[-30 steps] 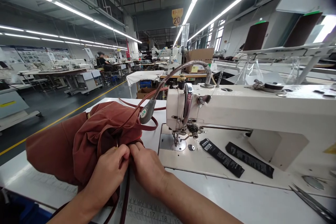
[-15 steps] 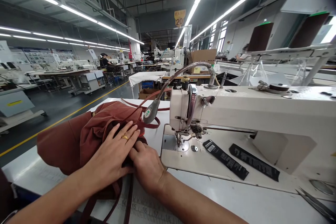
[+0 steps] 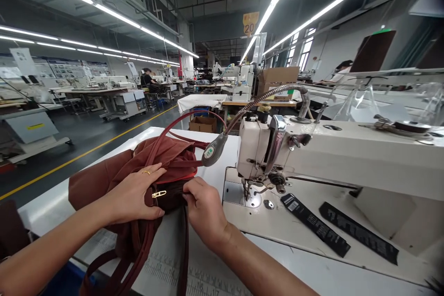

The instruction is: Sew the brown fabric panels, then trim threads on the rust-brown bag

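A reddish-brown bag (image 3: 100,175) with long straps lies on the white table, left of a sewing machine (image 3: 333,152). My left hand (image 3: 135,194) rests over the bag with its fingers bent round a dark part, beside a gold zipper pull (image 3: 159,194). At the right end of that dark part, my right hand (image 3: 204,208) pinches its edge between thumb and forefinger. A red edge shows just above the dark part. One strap hangs down below my right hand.
The grey lamp head (image 3: 214,149) on a bent metal neck hangs between bag and machine. Two black printed strips (image 3: 315,225) lie on the machine bed. Printed ruler marks run along the table's near side. People sit at stations further back.
My hands have moved apart, my left to the left and my right to the right, uncovering the zipper pull and dark part. A strap now arches higher. The camera view has shifted left.
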{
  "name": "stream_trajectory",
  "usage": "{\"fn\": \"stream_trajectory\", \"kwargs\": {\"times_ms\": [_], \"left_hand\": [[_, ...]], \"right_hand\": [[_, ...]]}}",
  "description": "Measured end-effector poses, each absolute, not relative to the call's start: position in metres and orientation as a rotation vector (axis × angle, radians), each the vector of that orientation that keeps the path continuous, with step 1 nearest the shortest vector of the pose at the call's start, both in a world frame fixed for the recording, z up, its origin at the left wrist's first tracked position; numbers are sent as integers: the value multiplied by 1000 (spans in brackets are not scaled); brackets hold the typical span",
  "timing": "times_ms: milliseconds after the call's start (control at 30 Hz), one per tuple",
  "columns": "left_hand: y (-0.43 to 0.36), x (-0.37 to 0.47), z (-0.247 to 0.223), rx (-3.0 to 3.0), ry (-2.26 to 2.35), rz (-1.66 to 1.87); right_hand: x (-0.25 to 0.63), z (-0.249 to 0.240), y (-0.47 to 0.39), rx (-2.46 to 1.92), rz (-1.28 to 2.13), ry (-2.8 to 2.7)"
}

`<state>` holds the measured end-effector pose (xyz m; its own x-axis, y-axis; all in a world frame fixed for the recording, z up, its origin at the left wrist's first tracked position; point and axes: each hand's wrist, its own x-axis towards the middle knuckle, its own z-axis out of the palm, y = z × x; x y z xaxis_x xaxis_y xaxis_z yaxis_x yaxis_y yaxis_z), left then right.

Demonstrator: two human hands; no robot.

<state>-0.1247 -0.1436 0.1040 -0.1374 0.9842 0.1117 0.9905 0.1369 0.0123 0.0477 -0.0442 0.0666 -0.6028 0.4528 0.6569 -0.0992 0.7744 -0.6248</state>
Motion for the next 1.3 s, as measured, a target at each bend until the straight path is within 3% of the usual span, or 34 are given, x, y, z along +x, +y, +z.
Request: {"fn": "stream_trajectory", "kwargs": {"times_ms": [267, 467, 800, 1033, 1300], "left_hand": [[-145, -108, 136, -1879, -2300, -27], [-158, -121, 125, -1834, -2269, 49], [-149, -127, 146, -1876, -2117, 149], [-168, -130, 95, -1824, -1923, 106], [-183, -68, 89, -1884, -1635, -131]], "right_hand": [[32, 111, -51, -237, 549, -2115], [24, 115, -65, -111, 310, -2270], [10, 104, -58, -287, 706, -2043], [14, 67, -65, -416, 1015, -2051], [14, 68, -64, -487, 1068, -1974]]}}
